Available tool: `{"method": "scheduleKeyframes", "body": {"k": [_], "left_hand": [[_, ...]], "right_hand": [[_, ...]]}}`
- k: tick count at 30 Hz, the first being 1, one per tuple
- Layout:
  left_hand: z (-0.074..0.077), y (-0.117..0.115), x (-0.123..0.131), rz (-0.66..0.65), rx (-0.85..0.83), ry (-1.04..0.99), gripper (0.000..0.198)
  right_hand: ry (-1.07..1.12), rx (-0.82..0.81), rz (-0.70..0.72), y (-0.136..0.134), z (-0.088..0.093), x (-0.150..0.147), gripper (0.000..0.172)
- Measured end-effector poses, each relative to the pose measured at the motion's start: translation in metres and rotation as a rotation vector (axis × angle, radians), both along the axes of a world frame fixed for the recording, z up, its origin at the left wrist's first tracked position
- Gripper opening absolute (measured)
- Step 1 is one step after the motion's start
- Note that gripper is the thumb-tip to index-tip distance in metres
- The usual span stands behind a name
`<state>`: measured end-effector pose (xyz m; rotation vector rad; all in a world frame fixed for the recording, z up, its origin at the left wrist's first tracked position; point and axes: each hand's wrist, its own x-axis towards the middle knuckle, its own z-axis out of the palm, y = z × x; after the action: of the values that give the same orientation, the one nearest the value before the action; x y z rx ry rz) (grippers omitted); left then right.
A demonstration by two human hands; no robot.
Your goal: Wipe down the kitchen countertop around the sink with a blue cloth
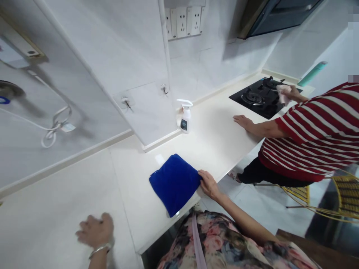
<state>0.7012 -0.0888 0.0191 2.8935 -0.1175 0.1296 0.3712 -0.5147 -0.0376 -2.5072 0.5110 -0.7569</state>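
I count one bottle (185,120) and one blue cloth (175,184) on the surface (214,144); right hand (209,186) touches the cloth's corner, perhaps pinching; left hand (97,229) loosely spread.

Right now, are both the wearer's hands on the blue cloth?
No, only the right hand touches the blue cloth; the left hand is apart from it.

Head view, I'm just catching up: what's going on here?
The wearer's right hand is at the edge of a folded blue cloth lying on the pale countertop. The left hand is apart from the cloth, over the counter, and holds nothing visible. A white spray bottle stands upright by the wall corner. Farther along, a co-worker in a striped shirt holds a light pink cloth at the black cooktop.
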Motion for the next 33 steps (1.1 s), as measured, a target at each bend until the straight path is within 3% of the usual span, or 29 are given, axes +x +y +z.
{"method": "scheduleKeyframes", "body": {"k": [1,4,6,9,11,15,20,24,28,33], "left_hand": [[0.004,-0.019,-0.013,-0.049,-0.083,-0.001,0.081],[0.01,-0.084,-0.067,-0.379,-0.331,0.0,0.065],[0.01,-0.121,-0.107,-0.61,-0.4,0.021,0.057],[0.005,-0.148,-0.154,-1.015,-0.358,0.076,0.049],[0.0,-0.148,-0.172,-1.134,-0.304,0.099,0.052],[-0.011,-0.134,-0.185,-1.096,-0.271,0.123,0.059],[-0.017,-0.125,-0.192,-1.052,-0.301,0.082,0.048],[-0.017,-0.124,-0.192,-1.059,-0.341,0.035,0.034],[-0.01,-0.127,-0.184,-1.073,-0.366,0.021,0.022],[0.007,-0.128,-0.181,-1.064,-0.453,0.058,0.025]], "right_hand": [[-0.028,0.02,-0.01,-0.002,-0.004,-0.005,0.054],[-0.029,0.036,-0.03,-0.004,-0.007,-0.006,0.052],[0.018,0.038,-0.059,-0.004,-0.003,-0.002,0.048],[0.089,0.048,-0.041,-0.009,0.002,0.003,0.045],[0.109,0.04,-0.001,-0.014,0.003,0.002,0.044],[0.08,0.001,0.074,-0.02,-0.002,-0.007,0.045],[0.04,-0.013,0.149,-0.024,-0.006,-0.018,0.046],[-0.014,-0.018,0.138,-0.026,-0.006,-0.013,0.037],[-0.014,0.009,0.097,-0.027,0.006,-0.006,0.03],[0.041,0.172,0.181,-0.03,0.037,-0.024,0.032]]}}
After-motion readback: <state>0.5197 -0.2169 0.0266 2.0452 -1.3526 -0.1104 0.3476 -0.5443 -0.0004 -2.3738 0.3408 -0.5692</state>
